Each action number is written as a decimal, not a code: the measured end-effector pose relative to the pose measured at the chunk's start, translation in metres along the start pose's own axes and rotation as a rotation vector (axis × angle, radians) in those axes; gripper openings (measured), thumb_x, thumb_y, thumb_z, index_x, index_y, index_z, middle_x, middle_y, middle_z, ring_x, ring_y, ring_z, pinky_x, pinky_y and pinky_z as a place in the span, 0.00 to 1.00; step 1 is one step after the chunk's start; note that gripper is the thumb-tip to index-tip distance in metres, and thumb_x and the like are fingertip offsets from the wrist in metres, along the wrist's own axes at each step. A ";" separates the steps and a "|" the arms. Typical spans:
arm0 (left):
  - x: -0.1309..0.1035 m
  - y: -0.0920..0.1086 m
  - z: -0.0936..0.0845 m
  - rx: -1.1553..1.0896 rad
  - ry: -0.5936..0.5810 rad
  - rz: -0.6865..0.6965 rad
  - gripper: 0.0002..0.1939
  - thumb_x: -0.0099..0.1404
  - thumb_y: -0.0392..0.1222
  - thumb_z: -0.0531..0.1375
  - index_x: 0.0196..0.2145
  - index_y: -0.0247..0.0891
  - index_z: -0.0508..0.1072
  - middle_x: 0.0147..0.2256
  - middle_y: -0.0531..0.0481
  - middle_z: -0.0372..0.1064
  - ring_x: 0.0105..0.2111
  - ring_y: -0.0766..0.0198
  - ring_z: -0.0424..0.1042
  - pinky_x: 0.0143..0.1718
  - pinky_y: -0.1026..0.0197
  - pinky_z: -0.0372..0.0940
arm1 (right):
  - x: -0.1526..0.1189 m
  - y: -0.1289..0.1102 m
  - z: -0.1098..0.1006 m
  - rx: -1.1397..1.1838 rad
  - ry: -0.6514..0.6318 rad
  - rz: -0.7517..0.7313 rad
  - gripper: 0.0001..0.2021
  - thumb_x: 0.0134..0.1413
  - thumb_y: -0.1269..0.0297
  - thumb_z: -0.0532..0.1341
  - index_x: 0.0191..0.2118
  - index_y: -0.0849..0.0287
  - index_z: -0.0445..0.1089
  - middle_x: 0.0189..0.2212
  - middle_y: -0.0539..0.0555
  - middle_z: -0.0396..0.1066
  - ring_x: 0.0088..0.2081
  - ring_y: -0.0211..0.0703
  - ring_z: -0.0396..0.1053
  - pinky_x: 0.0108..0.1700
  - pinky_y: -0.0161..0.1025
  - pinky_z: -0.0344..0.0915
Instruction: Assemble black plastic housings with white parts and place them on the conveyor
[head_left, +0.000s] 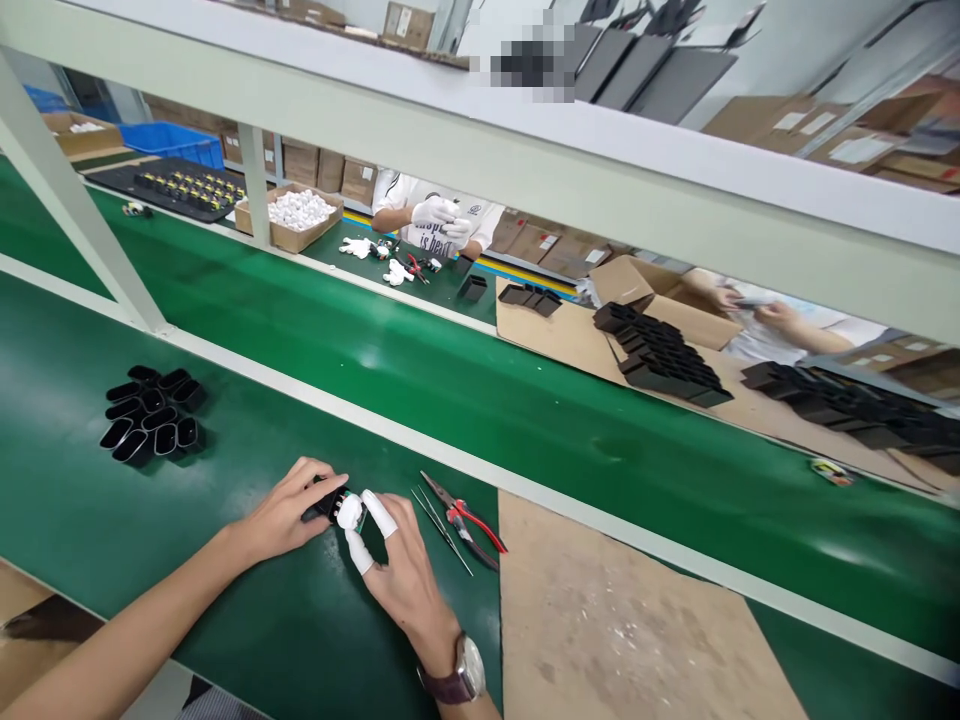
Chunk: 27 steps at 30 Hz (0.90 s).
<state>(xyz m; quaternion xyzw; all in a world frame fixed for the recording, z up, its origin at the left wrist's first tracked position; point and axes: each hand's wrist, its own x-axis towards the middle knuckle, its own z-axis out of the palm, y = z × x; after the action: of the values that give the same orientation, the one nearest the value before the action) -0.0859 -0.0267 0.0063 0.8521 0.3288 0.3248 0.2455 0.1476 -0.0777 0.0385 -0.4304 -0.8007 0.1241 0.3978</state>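
- currently, left hand [289,510] grips a black shell [321,506] between thumb and fingers, above the green bench [262,640].
- right hand [409,575] pinches a white part [349,511] between thumb and forefinger; both digits wear white finger cots [380,513].
- white part is at the shell's right end, between the two hands; small coloured bits show beside it, too fine to identify. how far it is seated: cannot tell.
- watch [470,668] on right wrist.
- just right of right hand: tweezers [444,532], then pliers [459,512] with red-and-black handles, lying side by side on the bench.
- right of pliers: flat cardboard [630,610], pale marks on its surface.
- well left of the hands: cluster of black cups [154,415], close together, several openings visible.
- beyond a pale rail [315,400]: green belt [420,360].
- far side: co-worker's gloved hands [442,215] raised near chest; box [289,238] of white pieces to their left in view; rows of black cases [660,355] to the right.
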 end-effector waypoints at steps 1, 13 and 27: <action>0.000 0.000 -0.001 0.002 -0.009 -0.004 0.36 0.70 0.28 0.61 0.71 0.47 0.58 0.56 0.40 0.65 0.56 0.50 0.65 0.55 0.48 0.70 | 0.000 -0.001 0.000 -0.010 -0.003 -0.001 0.31 0.67 0.75 0.61 0.71 0.56 0.55 0.53 0.63 0.72 0.56 0.54 0.69 0.55 0.54 0.74; 0.000 0.009 -0.006 0.028 -0.050 -0.043 0.32 0.70 0.29 0.59 0.68 0.48 0.62 0.54 0.42 0.66 0.56 0.49 0.65 0.57 0.46 0.69 | 0.013 -0.018 -0.007 -0.143 -0.131 -0.016 0.31 0.70 0.72 0.58 0.74 0.55 0.50 0.52 0.62 0.72 0.53 0.56 0.70 0.53 0.54 0.76; 0.004 0.013 -0.004 -0.185 -0.163 -0.139 0.22 0.73 0.39 0.62 0.63 0.43 0.67 0.52 0.43 0.73 0.51 0.50 0.70 0.54 0.47 0.69 | 0.006 -0.007 -0.002 -0.166 -0.150 -0.048 0.07 0.69 0.67 0.63 0.50 0.56 0.74 0.57 0.62 0.72 0.57 0.57 0.71 0.54 0.56 0.76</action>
<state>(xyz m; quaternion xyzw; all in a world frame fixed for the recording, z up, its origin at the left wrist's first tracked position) -0.0813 -0.0317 0.0191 0.8245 0.3347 0.2654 0.3710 0.1432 -0.0775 0.0465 -0.4320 -0.8459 0.0794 0.3026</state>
